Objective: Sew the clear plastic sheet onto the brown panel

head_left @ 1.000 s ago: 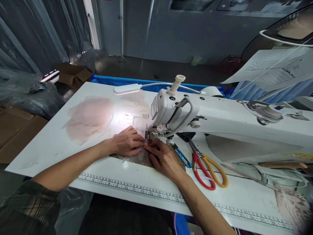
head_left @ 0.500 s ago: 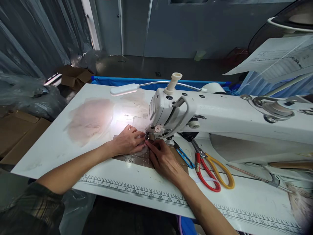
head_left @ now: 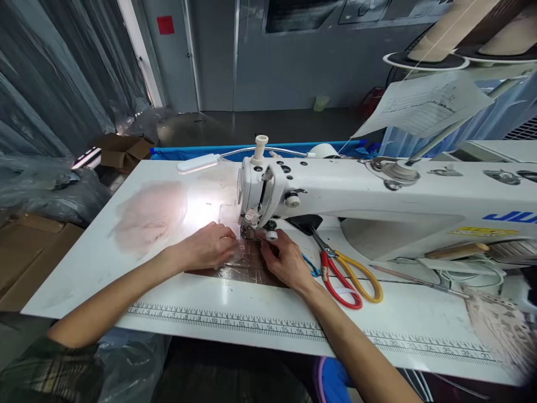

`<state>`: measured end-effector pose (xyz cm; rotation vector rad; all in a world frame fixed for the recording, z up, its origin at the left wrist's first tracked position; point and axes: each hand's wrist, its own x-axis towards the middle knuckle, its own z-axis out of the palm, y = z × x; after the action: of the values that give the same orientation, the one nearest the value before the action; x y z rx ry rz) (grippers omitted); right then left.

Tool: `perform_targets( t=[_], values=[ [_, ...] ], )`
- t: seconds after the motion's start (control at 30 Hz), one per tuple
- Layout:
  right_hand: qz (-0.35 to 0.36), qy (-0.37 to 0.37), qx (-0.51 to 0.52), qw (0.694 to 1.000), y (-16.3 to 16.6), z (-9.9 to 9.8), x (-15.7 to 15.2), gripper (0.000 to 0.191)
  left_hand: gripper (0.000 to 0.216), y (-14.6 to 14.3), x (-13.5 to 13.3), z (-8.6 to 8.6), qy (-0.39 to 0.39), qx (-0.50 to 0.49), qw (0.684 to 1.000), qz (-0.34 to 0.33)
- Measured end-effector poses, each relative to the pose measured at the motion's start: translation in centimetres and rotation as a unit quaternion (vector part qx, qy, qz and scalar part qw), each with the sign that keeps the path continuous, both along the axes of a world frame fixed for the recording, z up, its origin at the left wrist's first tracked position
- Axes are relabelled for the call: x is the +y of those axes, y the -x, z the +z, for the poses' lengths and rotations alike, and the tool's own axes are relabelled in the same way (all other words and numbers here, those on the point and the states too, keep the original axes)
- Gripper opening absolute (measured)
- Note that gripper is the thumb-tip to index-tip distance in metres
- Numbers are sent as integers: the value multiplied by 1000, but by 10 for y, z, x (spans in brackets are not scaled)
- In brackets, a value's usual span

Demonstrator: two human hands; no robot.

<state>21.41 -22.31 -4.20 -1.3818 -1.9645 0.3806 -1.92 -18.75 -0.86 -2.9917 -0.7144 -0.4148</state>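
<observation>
Just past the printed ruler (head_left: 226,321), my curled left hand (head_left: 212,245) and right hand (head_left: 287,262) flanked sheer fabric (head_left: 240,251) beside the presser foot (head_left: 247,231), though I couldn't tell whether either gripped it. Scissors (head_left: 331,253) and blue snips (head_left: 311,266) crowded my right; the sewing machine (head_left: 319,184) partly hid those fingertips, with a lamp (head_left: 198,163) beyond.

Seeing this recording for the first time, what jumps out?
The big white sewing machine fills the right side, with the left hand and right hand close by its needle end. Red-and-yellow-handled scissors lie right of the hands. Sheer pink cloth spreads at left, beside a bright glow.
</observation>
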Motion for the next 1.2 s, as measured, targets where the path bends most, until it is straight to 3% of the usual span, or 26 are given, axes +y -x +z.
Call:
perform_targets(
  t=[0.17,0.37,0.57,0.67,0.93,1.2],
  values=[
    [41,22,-42,998,-1,5,6,25,21,-9,-13,-14,74,-5,997,-6],
    [94,118,-121,981,-8,16,18,22,16,-11,-17,-21,65,-68,994,54],
    [55,62,-77,994,-8,1,18,27,21,-13,-19,-31,38,-141,987,68],
    [76,23,-65,995,-9,-1,14,30,20,-13,-19,-33,9,-179,982,54],
    [123,3,-179,976,-6,-3,8,36,21,-15,-17,-35,-20,-133,991,26],
    [130,-7,-182,975,-6,-7,9,37,19,-15,-17,-36,-67,-126,990,-6]
  ],
)
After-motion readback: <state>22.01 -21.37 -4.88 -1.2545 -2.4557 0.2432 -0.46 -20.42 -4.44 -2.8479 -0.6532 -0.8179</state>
